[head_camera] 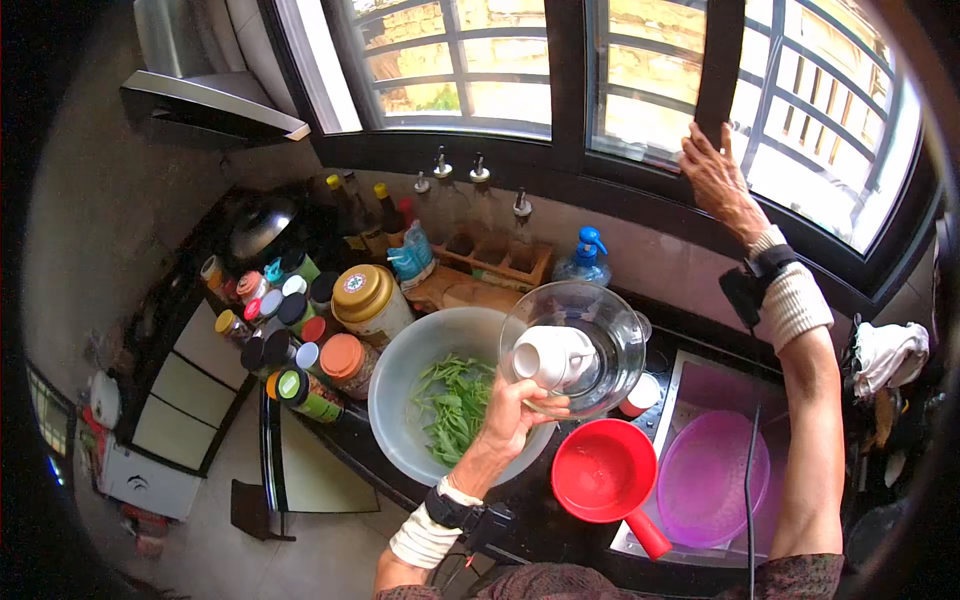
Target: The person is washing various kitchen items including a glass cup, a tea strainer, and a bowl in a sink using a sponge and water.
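Observation:
My left hand [517,412] grips the near rim of a clear glass bowl [622,360], which is raised and tilted above the counter. White cups [551,356] lie inside the bowl, one with its mouth towards me; I cannot tell exactly how many. Up at the window, my right hand [716,176] has its fingers around the dark upright frame [716,75] of a sliding pane. Beneath the bowl's left side stands a large translucent basin [390,397] holding leafy greens [454,409]. A red plastic dipper [604,469] rests on the counter just right of my left hand.
In the sink at right sits a purple plastic basin [712,480]. A red-and-white cup [641,394] stands near its edge. Lidded jars [296,307] crowd the left counter. Bottles with pourers [480,176] and a blue pump-top bottle [589,259] line the back. A dark cable [750,480] hangs from my right wrist.

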The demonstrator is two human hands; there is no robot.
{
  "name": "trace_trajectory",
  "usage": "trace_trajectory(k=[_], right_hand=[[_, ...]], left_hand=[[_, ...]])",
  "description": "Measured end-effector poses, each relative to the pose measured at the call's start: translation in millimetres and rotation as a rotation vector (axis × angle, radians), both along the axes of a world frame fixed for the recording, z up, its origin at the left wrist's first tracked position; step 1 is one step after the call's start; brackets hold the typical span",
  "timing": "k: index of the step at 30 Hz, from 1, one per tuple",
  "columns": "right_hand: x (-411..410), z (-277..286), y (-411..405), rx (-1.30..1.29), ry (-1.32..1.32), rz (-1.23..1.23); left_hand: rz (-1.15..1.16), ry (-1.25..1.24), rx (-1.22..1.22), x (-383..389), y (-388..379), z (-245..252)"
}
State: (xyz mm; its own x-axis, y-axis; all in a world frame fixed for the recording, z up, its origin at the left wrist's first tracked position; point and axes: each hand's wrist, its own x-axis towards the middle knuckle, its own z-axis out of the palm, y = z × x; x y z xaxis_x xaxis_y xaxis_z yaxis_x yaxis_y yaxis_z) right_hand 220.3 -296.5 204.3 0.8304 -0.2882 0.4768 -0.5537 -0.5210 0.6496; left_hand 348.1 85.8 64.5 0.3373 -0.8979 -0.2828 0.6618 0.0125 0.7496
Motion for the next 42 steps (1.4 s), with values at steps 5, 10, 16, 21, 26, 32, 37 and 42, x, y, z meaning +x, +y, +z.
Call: trace_trajectory(k=[5,10,16,21,26,32,37,42], right_hand=[[-63.6,3.0,-3.7,0.232,-0.152,-0.179],[-109.8,2.4,-3.1,0.464,-0.366,-0.326],[-71.2,3.4,30.0,0.435,-0.243,-0.082],[-56.3,-28.9,27.6,0.527,-0.27,-0.318],[-116.5,-34.7,10.6,0.429,-0.298,-0.366],[-154.2,-39.9,4.6,0.455,-0.368,-0.416],[-178.3,-37.3,6.8,0.469,-0.372,-0.456],[-177.1,-41.1,7.7,0.414,-0.343,-0.435]], left_hand=[[-0.017,0.022,-0.037,-4.9,2.2,3.2],[0.001,-0.004,-0.028,-11.4,-0.7,14.4],[-0.056,-0.035,-0.003,-25.5,-15.3,16.3],[-0.101,0.003,-0.04,-34.5,-14.1,19.6],[-0.119,0.0,-0.035,-35.7,-25.2,13.3],[-0.153,0.04,-0.053,-37.9,-27.4,8.2],[-0.135,0.016,-0.001,-42.9,-21.2,4.0],[-0.097,0.048,-0.024,-46.3,-16.0,6.6]])
